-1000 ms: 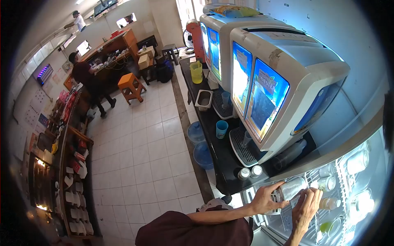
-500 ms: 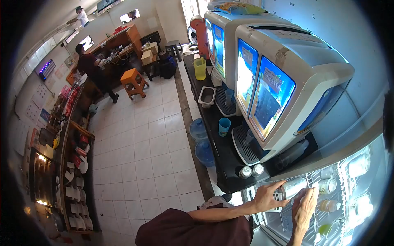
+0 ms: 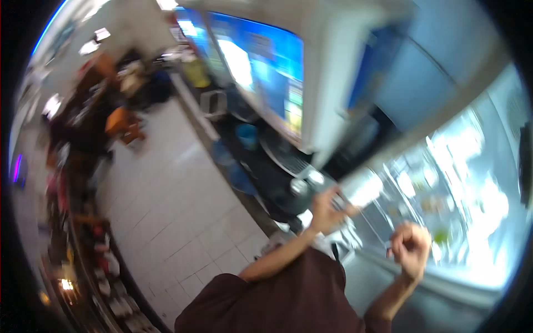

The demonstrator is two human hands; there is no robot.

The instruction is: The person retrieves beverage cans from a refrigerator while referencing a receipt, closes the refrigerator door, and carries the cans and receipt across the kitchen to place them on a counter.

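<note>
My left hand (image 3: 328, 212) is closed around the lower end of a clear glass jar (image 3: 365, 188), which lies tilted toward the fridge and is washed out by glare. My right hand (image 3: 411, 247) is raised apart from the jar, in front of the lit fridge shelves (image 3: 413, 208). Its fingers are curled in; whether something small sits in them is too blurred to tell. Two cans (image 3: 300, 187) stand on the black counter (image 3: 272, 180) just beyond my left hand.
Drink dispensers (image 3: 264, 66) rise beyond the counter, with a blue cup (image 3: 247, 136) and a yellow jug (image 3: 196, 73) beside them. Blue water bottles (image 3: 240, 178) stand on the floor below. An orange stool (image 3: 123, 126) is farther off, and a long shelf unit runs along the left.
The view has swung and blurred. My right hand has come away from the jar and curled its fingers. My left hand still has the jar.
</note>
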